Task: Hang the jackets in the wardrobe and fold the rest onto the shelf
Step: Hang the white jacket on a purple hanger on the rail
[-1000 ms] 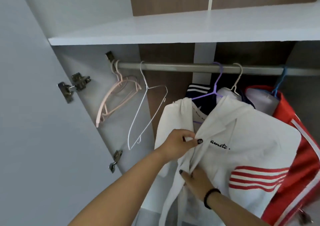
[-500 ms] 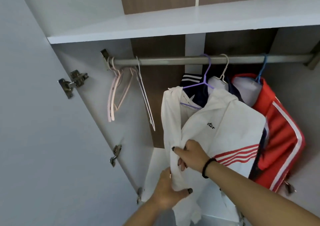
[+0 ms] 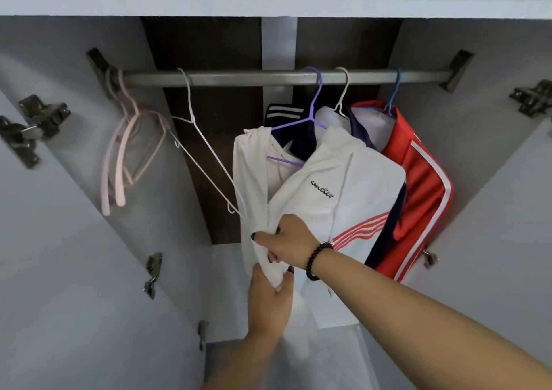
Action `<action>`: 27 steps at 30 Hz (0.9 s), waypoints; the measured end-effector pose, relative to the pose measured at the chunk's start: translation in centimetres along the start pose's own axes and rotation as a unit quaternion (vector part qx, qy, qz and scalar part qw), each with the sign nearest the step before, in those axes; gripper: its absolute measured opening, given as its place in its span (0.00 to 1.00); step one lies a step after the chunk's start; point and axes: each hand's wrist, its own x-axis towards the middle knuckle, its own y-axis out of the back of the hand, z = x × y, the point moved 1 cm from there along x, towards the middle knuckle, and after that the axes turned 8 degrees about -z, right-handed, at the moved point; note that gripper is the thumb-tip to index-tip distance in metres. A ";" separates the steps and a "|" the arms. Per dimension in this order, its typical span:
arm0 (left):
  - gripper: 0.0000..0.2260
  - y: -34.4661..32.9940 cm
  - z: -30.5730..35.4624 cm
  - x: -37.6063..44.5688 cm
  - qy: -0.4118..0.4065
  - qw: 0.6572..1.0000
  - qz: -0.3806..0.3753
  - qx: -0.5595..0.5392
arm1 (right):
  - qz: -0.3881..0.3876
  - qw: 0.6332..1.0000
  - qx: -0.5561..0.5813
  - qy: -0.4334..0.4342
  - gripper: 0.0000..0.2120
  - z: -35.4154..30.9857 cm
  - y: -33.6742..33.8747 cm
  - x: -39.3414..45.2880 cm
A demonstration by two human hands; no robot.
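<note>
A white jacket [image 3: 337,180] with red stripes hangs on a purple hanger [image 3: 310,114] from the grey rail [image 3: 254,77]. My right hand [image 3: 288,241] grips the jacket's front edges at mid height. Just below it, my left hand [image 3: 268,303] grips the lower front of the same jacket. Behind it hang a dark navy jacket [image 3: 283,114] and, on a blue hanger [image 3: 393,96], a red jacket [image 3: 418,186] with a white stripe.
An empty white wire hanger [image 3: 203,153] and pink hangers [image 3: 125,156] hang at the rail's left end. A white shelf [image 3: 268,1] runs above the rail. Open doors with metal hinges [image 3: 33,126] flank both sides.
My left hand dropped from the jacket's chest to its lower front, and my right hand rose above it. The view moved closer and tilted up; the wire hanger swung.
</note>
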 end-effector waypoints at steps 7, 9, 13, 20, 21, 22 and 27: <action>0.11 6.5 -2.9 1.7 0.033 0.988 -0.077 -0.127 | 0.134 0.969 0.204 0.045 0.17 1.2 -1.8 -3.1; 0.12 8.1 -2.6 2.5 0.053 0.974 -0.106 -0.194 | 0.196 0.961 0.196 0.021 0.17 3.6 -3.6 -5.0; 0.18 9.8 -2.0 2.9 0.087 0.944 -0.168 -0.271 | 0.049 0.988 0.129 -0.075 0.28 7.3 -10.6 -8.0; 0.11 10.3 -2.5 1.2 0.136 0.905 -0.217 -0.340 | 0.095 0.992 0.043 -0.074 0.02 8.2 -15.6 -7.8; 0.10 10.4 -2.6 0.6 0.138 0.903 -0.223 -0.339 | 0.107 0.991 0.049 -0.062 0.03 8.1 -15.6 -7.9; 0.10 10.5 -2.9 0.0 0.138 0.911 -0.227 -0.317 | 0.113 0.990 0.060 -0.056 0.04 8.0 -15.5 -8.1; 0.15 10.5 -4.4 -3.4 0.095 0.981 -0.134 -0.105 | 0.101 0.982 0.135 -0.087 0.04 8.0 -15.8 -9.1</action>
